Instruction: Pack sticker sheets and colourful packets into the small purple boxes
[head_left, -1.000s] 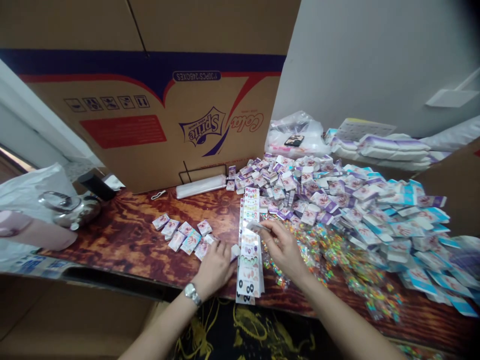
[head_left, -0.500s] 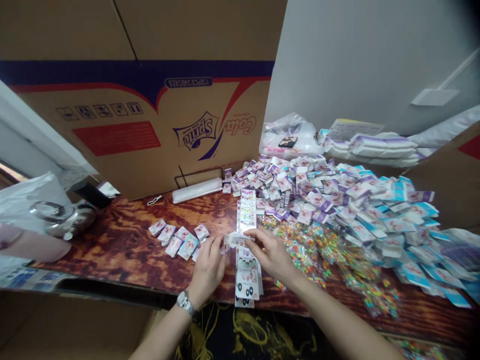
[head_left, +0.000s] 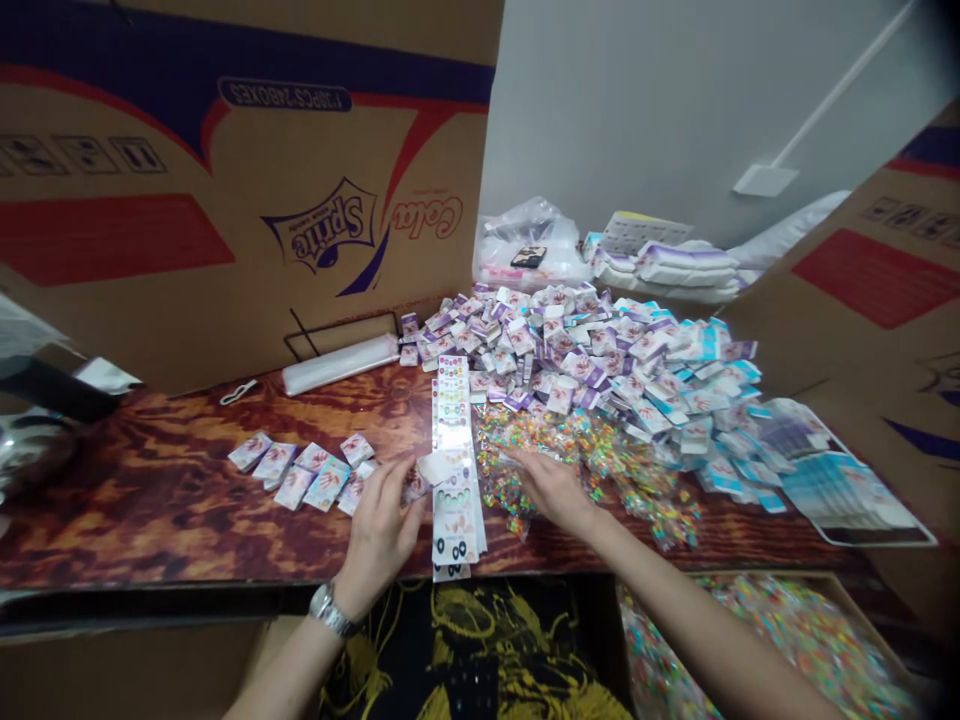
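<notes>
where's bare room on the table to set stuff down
The wooden tabletop is bare left of the small row of packets, and in a strip between that row and the white plastic roll. It's crowded right of the long card strip, under heaped packets and colourful bags.

A long strip of white printed cards (head_left: 453, 470), seemingly nail stickers, lies flat and straight, with a small white card (head_left: 437, 466) tilted across its left edge; clear bags of multicoloured pieces (head_left: 501, 478) overlap in a loose heap just right of it
</notes>
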